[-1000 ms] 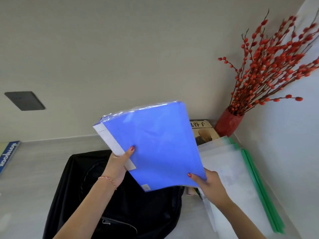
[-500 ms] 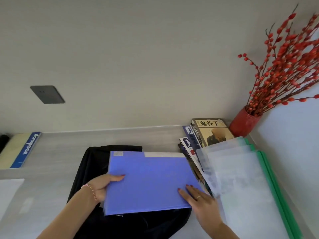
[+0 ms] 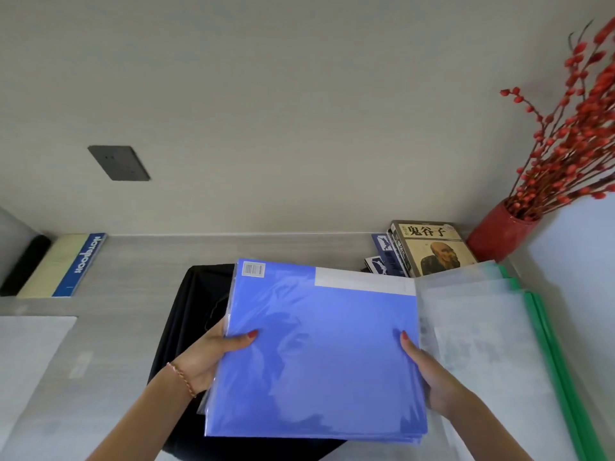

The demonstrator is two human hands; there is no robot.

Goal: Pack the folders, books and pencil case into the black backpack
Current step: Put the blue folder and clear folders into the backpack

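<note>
I hold a stack of blue folders (image 3: 319, 354) in clear wrap flat above the black backpack (image 3: 189, 314), which lies on the desk and is mostly hidden under them. My left hand (image 3: 213, 354) grips the stack's left edge, thumb on top. At the right edge, my right hand (image 3: 429, 371) does the same. To the right lie translucent folders with green edges (image 3: 482, 344). Behind them sits a pile of books (image 3: 429, 247). No pencil case shows.
A red vase (image 3: 499, 234) with red berry branches stands in the back right corner against the wall. A notebook with a blue spine (image 3: 66, 264) lies at the far left, and a white sheet (image 3: 30, 354) rests on the desk's left.
The blue folders were raised and tilted a second ago, then came down flat over the backpack. Both hands now grip the side edges and the stack sits nearer to me.
</note>
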